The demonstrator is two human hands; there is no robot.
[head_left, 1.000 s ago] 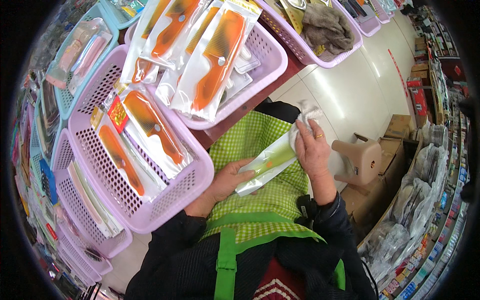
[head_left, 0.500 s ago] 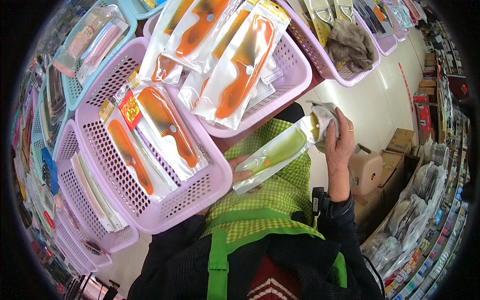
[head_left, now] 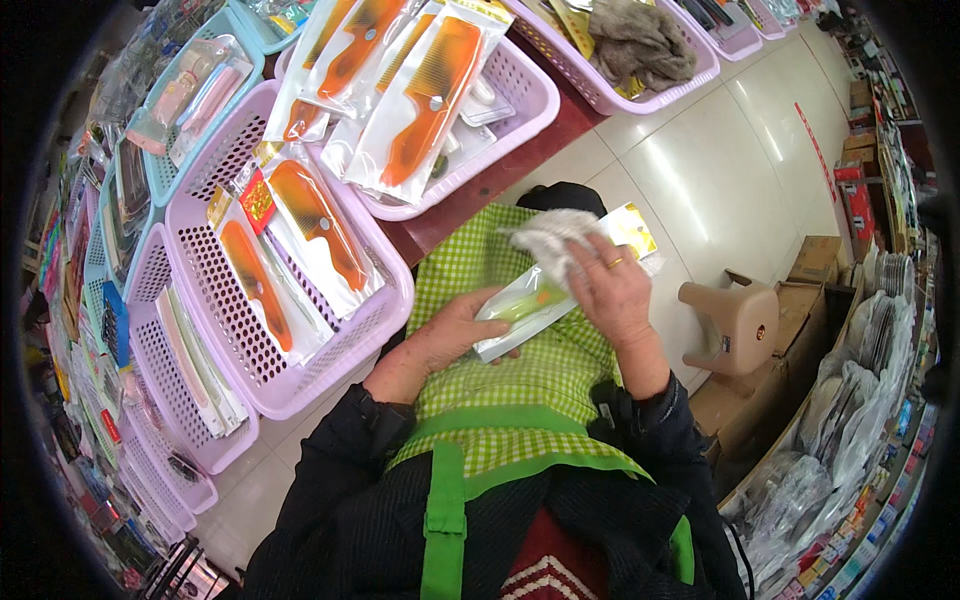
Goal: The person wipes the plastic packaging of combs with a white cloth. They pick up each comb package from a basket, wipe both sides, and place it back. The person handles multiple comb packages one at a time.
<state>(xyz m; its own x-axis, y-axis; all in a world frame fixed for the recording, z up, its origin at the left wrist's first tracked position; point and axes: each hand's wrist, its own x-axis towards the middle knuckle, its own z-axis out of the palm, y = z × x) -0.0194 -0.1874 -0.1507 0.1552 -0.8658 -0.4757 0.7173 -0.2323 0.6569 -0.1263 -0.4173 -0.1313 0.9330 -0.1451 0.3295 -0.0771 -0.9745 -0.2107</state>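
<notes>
A clear plastic packet with a green comb (head_left: 520, 305) lies across my green checked apron (head_left: 500, 400). My left hand (head_left: 440, 340) holds the packet's near end from below. My right hand (head_left: 610, 290) presses a white cloth (head_left: 550, 240) onto the packet's upper half, near its yellow header card (head_left: 630, 225). A ring shows on one right finger.
Lilac baskets (head_left: 300, 370) of packeted orange combs (head_left: 310, 225) stand to my left and front. Another lilac basket holds a grey rag (head_left: 640, 40). A brown plastic stool (head_left: 735, 320) and cardboard boxes (head_left: 810, 270) are on the tiled floor at right, beside shelves of goods.
My right hand has slid down the packet with the cloth, from the header end toward the middle. The left hand keeps its hold on the lower end.
</notes>
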